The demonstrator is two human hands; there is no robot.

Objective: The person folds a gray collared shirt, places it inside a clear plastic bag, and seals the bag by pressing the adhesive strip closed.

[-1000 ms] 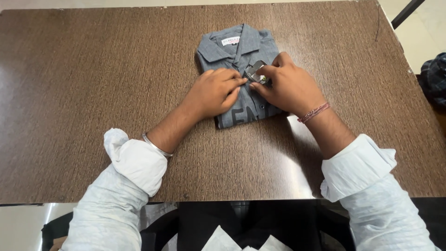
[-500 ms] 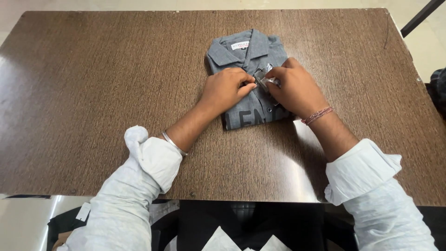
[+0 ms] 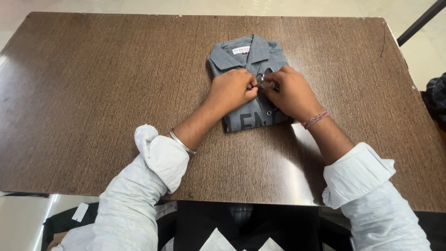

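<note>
A folded grey collared shirt [image 3: 244, 58] lies on the brown wooden table [image 3: 102, 88], collar away from me, dark lettering showing at its near edge. My left hand [image 3: 231, 88] rests on the shirt's front with fingertips pinched at the button placket. My right hand [image 3: 291, 93] meets it from the right, fingers pinching a small shiny tag or clip [image 3: 265, 83] at the same spot. Both hands cover the middle of the shirt. A metal bangle is on my left wrist and a thread band on my right.
A dark bag or cloth [image 3: 436, 97] sits off the table's right edge. A dark bar [image 3: 420, 21] crosses the top right corner. Below the near table edge are dark fabric and white papers [image 3: 223, 239].
The view has shifted, so the shirt and hands sit lower in frame. Both hands stay pinched together at the placket, with only small finger movement.
</note>
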